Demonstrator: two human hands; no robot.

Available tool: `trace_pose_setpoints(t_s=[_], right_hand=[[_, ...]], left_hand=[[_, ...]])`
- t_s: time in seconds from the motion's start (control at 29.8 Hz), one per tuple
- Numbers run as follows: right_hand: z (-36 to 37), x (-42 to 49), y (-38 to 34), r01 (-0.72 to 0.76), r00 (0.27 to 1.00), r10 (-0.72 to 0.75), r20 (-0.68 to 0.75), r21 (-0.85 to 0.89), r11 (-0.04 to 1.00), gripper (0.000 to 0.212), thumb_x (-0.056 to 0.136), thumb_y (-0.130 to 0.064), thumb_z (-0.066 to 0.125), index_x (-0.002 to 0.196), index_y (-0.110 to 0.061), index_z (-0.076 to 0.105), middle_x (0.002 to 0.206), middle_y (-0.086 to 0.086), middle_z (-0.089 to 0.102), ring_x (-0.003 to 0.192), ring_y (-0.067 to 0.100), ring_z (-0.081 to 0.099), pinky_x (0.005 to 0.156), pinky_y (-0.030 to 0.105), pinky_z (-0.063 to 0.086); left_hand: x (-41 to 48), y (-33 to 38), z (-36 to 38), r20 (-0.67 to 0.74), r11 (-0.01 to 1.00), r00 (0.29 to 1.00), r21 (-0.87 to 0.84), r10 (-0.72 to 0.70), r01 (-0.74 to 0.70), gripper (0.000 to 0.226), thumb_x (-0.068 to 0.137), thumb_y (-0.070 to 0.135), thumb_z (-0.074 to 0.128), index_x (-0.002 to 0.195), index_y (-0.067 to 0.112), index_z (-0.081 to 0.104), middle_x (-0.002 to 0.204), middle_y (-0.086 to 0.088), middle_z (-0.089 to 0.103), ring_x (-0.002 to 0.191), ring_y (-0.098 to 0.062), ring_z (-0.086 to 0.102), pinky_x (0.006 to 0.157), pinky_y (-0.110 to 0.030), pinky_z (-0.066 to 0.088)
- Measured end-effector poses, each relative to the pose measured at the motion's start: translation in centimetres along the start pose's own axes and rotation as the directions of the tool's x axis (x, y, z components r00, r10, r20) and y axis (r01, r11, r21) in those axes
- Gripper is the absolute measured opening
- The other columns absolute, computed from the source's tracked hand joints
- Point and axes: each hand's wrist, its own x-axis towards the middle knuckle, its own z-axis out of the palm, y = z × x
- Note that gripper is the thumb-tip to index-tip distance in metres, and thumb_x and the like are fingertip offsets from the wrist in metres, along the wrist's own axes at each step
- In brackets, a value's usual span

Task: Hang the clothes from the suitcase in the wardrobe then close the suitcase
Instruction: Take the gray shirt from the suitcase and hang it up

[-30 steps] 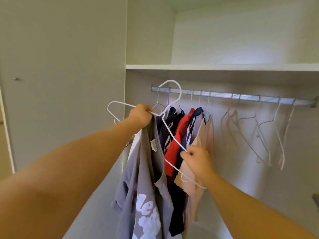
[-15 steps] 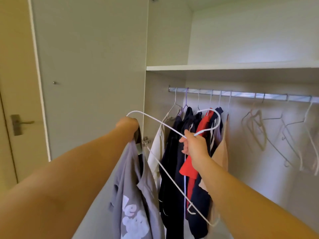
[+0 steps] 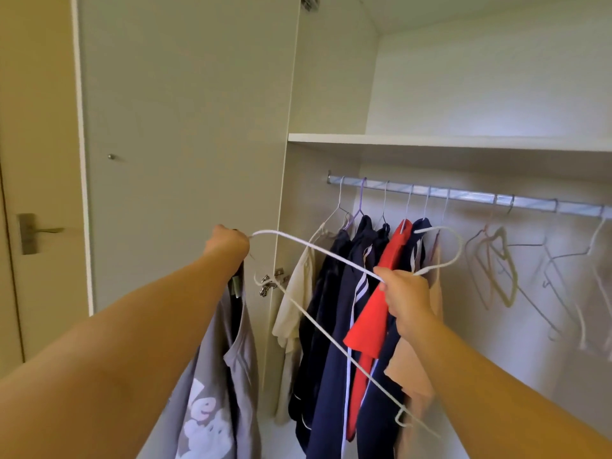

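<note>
Left hand (image 3: 228,245) below rail (image 3: 463,197), left of its end: fingers curled round collar of grey T-shirt (image 3: 218,376) and, it seems, shoulder end of white hanger (image 3: 331,255). Shirt hangs down from fist. Right hand (image 3: 402,293) below rail: fingers closed round hanger neck, hook pointing right. Hanger tilted, off rail, in front of hung clothes (image 3: 334,392). Empty hangers (image 3: 500,260) on rail's right part.
</note>
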Motion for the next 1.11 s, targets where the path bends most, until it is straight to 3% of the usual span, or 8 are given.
trace_pose_setpoints(t_s=[0.1, 0.3, 0.47, 0.57, 0.67, 0.77, 0.97, 1.11], right_hand=[[0.5, -0.3, 0.2, 0.028, 0.999, -0.025, 0.032, -0.08, 0.996, 0.036, 0.082, -0.013, 0.064, 0.049, -0.011, 0.049, 0.042, -0.001, 0.039, 0.043, 0.016, 0.027, 0.046, 0.024, 0.022], [2.5, -1.3, 0.7, 0.026, 0.996, -0.018, 0.082, -0.1, 0.995, 0.034, 0.084, -0.017, 0.063, 0.052, -0.01, 0.053, 0.054, 0.008, 0.046, 0.045, 0.017, 0.029, 0.048, 0.025, 0.025], [4.5, -2.4, 0.2, -0.031, 0.992, 0.041, 0.118, -0.079, 0.996, 0.038, 0.086, -0.019, 0.062, 0.051, -0.008, 0.05, 0.024, -0.01, 0.03, 0.042, 0.015, 0.027, 0.044, 0.025, 0.023], [4.5, -2.4, -0.2, -0.025, 0.994, 0.032, 0.105, -0.074, 0.997, 0.037, 0.087, -0.019, 0.062, 0.052, -0.008, 0.052, 0.022, -0.01, 0.032, 0.043, 0.014, 0.028, 0.044, 0.024, 0.024], [4.0, -2.2, -0.6, 0.024, 0.995, -0.014, 0.098, -0.097, 0.995, 0.035, 0.088, -0.02, 0.061, 0.056, -0.006, 0.054, 0.022, -0.011, 0.036, 0.045, 0.014, 0.031, 0.045, 0.024, 0.026], [3.7, -2.2, -0.9, 0.089, 0.995, -0.085, 0.042, -0.114, 0.989, 0.031, 0.087, -0.019, 0.062, 0.063, 0.0, 0.06, 0.027, -0.01, 0.042, 0.047, 0.015, 0.035, 0.048, 0.026, 0.031], [3.2, -2.1, -1.7, 0.313, 0.851, -0.47, -0.236, -0.49, 0.813, 0.032, 0.084, -0.032, 0.066, 0.109, -0.015, 0.057, 0.106, 0.002, 0.058, 0.105, 0.025, 0.052, 0.091, 0.04, 0.041], [3.5, -1.9, -1.2, 0.487, 0.839, -0.544, 0.005, -0.452, 0.747, 0.007, 0.082, -0.017, 0.065, 0.083, -0.016, 0.058, 0.078, -0.001, 0.053, 0.081, 0.02, 0.052, 0.076, 0.033, 0.042]], left_hand=[[-0.4, 0.0, 0.5, 0.021, 0.997, 0.997, 0.031, 0.076, -0.076, 0.03, 0.097, 0.011, 0.033, 0.126, 0.004, 0.04, 0.118, -0.023, 0.053, 0.091, -0.033, 0.05, 0.075, -0.038, 0.043], [-2.8, 1.1, 1.9, 0.169, 0.824, 0.878, 0.304, 0.447, -0.478, 0.03, 0.097, 0.027, 0.039, 0.121, 0.019, 0.055, 0.119, -0.017, 0.052, 0.107, -0.035, 0.053, 0.088, -0.037, 0.044], [-5.3, 2.0, 3.2, 0.337, 0.686, 0.7, 0.183, 0.63, -0.705, 0.026, 0.096, 0.024, 0.046, 0.115, 0.017, 0.063, 0.11, -0.012, 0.058, 0.113, -0.025, 0.047, 0.086, -0.025, 0.037], [-6.1, 2.0, 3.3, 0.371, 0.657, 0.643, 0.108, 0.67, -0.746, 0.026, 0.094, 0.028, 0.052, 0.114, 0.017, 0.064, 0.097, -0.005, 0.056, 0.113, -0.02, 0.045, 0.081, -0.018, 0.03], [-5.9, 1.5, 2.9, 0.347, 0.536, 0.628, 0.331, 0.696, -0.777, 0.035, 0.095, 0.046, 0.041, 0.124, 0.034, 0.056, 0.119, 0.001, 0.049, 0.119, -0.021, 0.038, 0.097, -0.03, 0.027], [-5.6, 1.2, 2.8, 0.402, 0.55, 0.625, 0.298, 0.669, -0.78, 0.035, 0.099, 0.042, 0.034, 0.126, 0.033, 0.053, 0.123, 0.001, 0.051, 0.119, -0.021, 0.045, 0.098, -0.032, 0.032], [-6.2, 3.2, 3.0, 0.198, 0.529, 0.603, 0.323, 0.773, -0.785, 0.033, 0.1, 0.041, 0.033, 0.121, 0.028, 0.055, 0.121, 0.001, 0.057, 0.112, -0.022, 0.053, 0.082, -0.03, 0.043], [-6.2, 4.3, 3.1, 0.103, 0.584, 0.618, 0.238, 0.779, -0.776, 0.03, 0.099, 0.038, 0.036, 0.117, 0.026, 0.057, 0.117, 0.0, 0.06, 0.11, -0.023, 0.054, 0.082, -0.032, 0.044]])
